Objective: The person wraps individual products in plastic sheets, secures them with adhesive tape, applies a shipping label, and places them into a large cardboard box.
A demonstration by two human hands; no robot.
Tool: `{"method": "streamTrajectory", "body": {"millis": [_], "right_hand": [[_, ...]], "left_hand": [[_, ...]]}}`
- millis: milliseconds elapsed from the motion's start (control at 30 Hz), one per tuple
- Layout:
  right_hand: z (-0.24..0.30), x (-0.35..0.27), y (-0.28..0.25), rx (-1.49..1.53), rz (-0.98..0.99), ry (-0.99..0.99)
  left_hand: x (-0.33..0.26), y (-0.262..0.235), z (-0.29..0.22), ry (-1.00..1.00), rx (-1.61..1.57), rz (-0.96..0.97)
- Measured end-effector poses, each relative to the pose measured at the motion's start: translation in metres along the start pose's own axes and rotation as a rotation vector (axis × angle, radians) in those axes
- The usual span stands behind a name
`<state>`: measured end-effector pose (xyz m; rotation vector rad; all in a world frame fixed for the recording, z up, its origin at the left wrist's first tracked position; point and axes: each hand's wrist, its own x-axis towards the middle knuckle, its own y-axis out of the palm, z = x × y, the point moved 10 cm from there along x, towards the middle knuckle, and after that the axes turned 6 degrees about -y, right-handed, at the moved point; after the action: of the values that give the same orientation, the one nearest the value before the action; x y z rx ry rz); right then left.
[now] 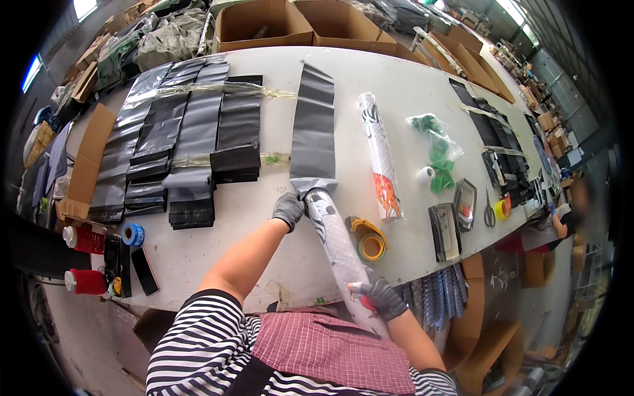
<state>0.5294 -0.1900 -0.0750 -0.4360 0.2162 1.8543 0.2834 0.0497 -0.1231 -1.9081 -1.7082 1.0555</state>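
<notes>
A long grey plastic mailing bag (314, 129) lies flat on the table, its open end toward me. My left hand (289, 210), in a grey glove, is closed on the left edge of the bag's mouth. A white patterned roll (338, 241) slants from that mouth down to my waist; its far end is at or just inside the opening. My right hand (383, 295), also gloved with bare fingertips showing, is wrapped round the roll's near part. A second patterned roll (379, 158) in clear film lies to the right, with a yellow tape dispenser (368, 243) below it.
Stacks of grey and black mailing bags (188, 125) lie at the left, held by clear strips. Red spools (86, 281), blue tape (133, 234) and a phone (144, 270) sit near left. Toward the right are green pieces in clear plastic (439, 155), small trays (446, 231) and scissors (489, 210).
</notes>
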Motion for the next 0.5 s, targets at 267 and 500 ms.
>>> {"method": "streamTrajectory", "body": {"millis": [267, 500], "right_hand": [[0.094, 0.098, 0.049, -0.939, -0.267, -0.153], [0.101, 0.217, 0.022, -0.839, -0.609, -0.518]], "left_hand": [[0.039, -0.065, -0.029, 0.131, 0.033, -0.331], [0.062, -0.076, 0.011, 0.056, 0.016, -0.302]]}}
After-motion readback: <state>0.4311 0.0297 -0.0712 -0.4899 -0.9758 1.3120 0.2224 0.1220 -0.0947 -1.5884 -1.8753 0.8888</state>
